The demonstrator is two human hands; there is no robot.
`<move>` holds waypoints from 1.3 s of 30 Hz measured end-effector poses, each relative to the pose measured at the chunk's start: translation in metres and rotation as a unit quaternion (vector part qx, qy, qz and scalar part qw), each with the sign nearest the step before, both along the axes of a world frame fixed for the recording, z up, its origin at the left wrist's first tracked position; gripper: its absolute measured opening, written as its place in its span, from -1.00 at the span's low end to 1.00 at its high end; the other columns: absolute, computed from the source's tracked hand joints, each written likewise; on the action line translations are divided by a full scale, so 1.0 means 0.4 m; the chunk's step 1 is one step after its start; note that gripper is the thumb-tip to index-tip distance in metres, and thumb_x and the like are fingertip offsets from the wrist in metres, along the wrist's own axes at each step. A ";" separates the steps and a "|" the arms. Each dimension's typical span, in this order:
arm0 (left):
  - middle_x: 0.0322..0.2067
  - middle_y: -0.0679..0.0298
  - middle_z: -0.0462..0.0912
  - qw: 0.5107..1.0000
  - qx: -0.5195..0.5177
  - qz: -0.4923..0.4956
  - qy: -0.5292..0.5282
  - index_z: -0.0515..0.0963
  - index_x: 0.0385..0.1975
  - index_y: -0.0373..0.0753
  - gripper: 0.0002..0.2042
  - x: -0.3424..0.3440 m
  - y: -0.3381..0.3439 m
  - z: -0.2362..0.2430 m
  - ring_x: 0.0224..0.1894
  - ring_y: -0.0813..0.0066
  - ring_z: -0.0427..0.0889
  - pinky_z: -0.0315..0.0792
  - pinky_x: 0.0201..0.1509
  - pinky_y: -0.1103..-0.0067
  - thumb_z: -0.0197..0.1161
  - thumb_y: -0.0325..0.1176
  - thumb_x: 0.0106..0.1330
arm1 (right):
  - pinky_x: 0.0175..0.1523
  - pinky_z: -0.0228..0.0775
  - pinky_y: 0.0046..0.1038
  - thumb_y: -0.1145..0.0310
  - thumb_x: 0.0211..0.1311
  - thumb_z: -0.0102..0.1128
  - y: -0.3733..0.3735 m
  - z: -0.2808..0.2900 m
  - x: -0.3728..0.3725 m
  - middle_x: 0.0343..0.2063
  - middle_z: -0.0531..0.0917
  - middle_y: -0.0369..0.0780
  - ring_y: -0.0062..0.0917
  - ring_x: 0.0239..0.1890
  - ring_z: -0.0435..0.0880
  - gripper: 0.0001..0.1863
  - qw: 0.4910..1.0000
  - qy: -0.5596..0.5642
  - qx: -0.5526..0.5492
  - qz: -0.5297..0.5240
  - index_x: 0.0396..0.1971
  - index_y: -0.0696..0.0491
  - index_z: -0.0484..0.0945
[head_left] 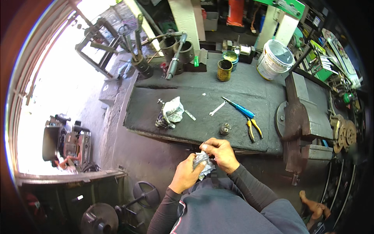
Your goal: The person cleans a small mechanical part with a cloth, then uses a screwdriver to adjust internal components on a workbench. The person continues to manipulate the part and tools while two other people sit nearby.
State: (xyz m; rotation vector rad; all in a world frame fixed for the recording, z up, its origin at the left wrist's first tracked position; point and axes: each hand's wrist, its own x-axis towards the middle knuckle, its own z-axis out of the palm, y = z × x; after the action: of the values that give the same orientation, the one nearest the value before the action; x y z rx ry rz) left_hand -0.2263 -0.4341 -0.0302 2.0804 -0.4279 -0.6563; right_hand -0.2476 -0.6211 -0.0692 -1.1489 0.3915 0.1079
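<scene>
Just in front of the workbench's near edge, my left hand (185, 174) is closed round a crumpled white and grey rag (207, 172). My right hand (223, 155) meets it at the rag's upper end, thumb and fingers pinched together. Whatever small thing may be in that pinch is hidden. Beyond my hands a small round metal part (225, 128) stands on the bench. A combination wrench (217, 108), a blue-handled screwdriver (240, 109) and yellow-handled pliers (254, 129) lie behind it and to its right. Another white cloth (173, 109) sits bunched over a dark checkered thing (161, 120) at the left.
A large bench vise (299, 113) takes up the right end of the dark bench (194, 85). Toward the back stand a white bucket (275, 60), a yellow can (224, 71) and metal cylinders (184, 52) with a tool laid across. Another person's leg (311, 204) shows at lower right.
</scene>
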 end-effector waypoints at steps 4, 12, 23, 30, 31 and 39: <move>-0.27 -0.24 0.69 0.979 0.055 -0.195 0.027 0.52 -0.02 -0.38 -0.60 0.092 0.033 -0.029 -0.13 -0.27 0.70 0.52 -0.08 0.13 0.30 -0.10 0.49 | -0.19 0.46 -0.56 0.36 0.41 0.40 -0.085 -0.002 0.041 -0.38 0.73 -0.31 -0.67 -0.39 0.58 -0.82 0.969 -0.073 0.005 -0.235 -0.22 0.19 0.76; -0.08 -0.10 0.74 0.982 -0.023 -0.187 0.022 0.50 0.14 -0.37 -0.62 0.345 0.055 -0.017 0.00 0.05 0.76 0.56 0.11 0.30 0.32 -0.25 0.49 | -0.24 0.66 -0.49 0.33 0.54 0.29 -0.019 0.110 -0.024 -0.30 0.77 -0.20 -0.51 -0.37 0.77 -0.81 0.962 -0.074 0.037 -0.259 -0.13 0.18 0.67; -0.14 0.18 0.72 0.910 -0.231 -0.260 0.226 0.52 0.10 -0.37 -0.69 0.320 -0.108 -0.019 -0.12 0.50 0.65 0.55 0.01 0.49 0.26 -0.25 0.58 | -0.38 0.50 -0.61 0.40 0.47 0.37 0.182 0.067 -0.086 -0.39 0.75 -0.27 -0.68 -0.49 0.67 -0.84 0.950 0.029 -0.045 -0.306 -0.14 0.19 0.69; -0.29 0.06 0.78 0.966 -0.151 -0.209 0.034 0.62 -0.07 -0.39 -0.72 0.254 -0.165 -0.107 -0.27 0.35 0.75 0.58 -0.14 0.41 0.24 -0.25 0.55 | -0.30 0.53 -0.59 0.50 0.51 0.28 0.173 0.020 -0.120 -0.35 0.75 -0.26 -0.65 -0.44 0.66 -0.86 0.949 0.067 0.030 -0.306 -0.06 0.23 0.66; -0.29 0.10 0.77 0.964 -0.158 -0.186 0.101 0.62 -0.08 -0.39 -0.74 0.253 -0.171 -0.122 -0.27 0.39 0.74 0.58 -0.13 0.44 0.22 -0.26 0.57 | -0.26 0.57 -0.57 0.53 0.52 0.24 0.159 0.022 -0.123 -0.31 0.76 -0.24 -0.62 -0.40 0.69 -0.85 0.947 0.042 0.063 -0.313 -0.04 0.24 0.66; -0.20 0.25 0.73 0.903 -0.244 0.005 0.353 0.62 -0.05 -0.36 -0.75 0.215 -0.207 -0.178 -0.22 0.53 0.68 0.58 -0.12 0.53 0.09 -0.30 0.66 | 0.04 0.59 -0.47 0.53 0.40 0.37 0.037 -0.004 -0.121 -0.09 0.71 -0.25 -0.52 -0.07 0.72 -0.74 0.945 -0.120 -0.242 -0.184 0.05 0.14 0.74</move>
State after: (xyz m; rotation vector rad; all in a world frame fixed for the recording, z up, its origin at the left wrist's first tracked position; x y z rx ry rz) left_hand -0.1403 -0.5168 -0.1015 1.2580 -0.1352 -1.1075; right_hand -0.2961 -0.6063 -0.0708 -1.5315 0.4204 -0.4775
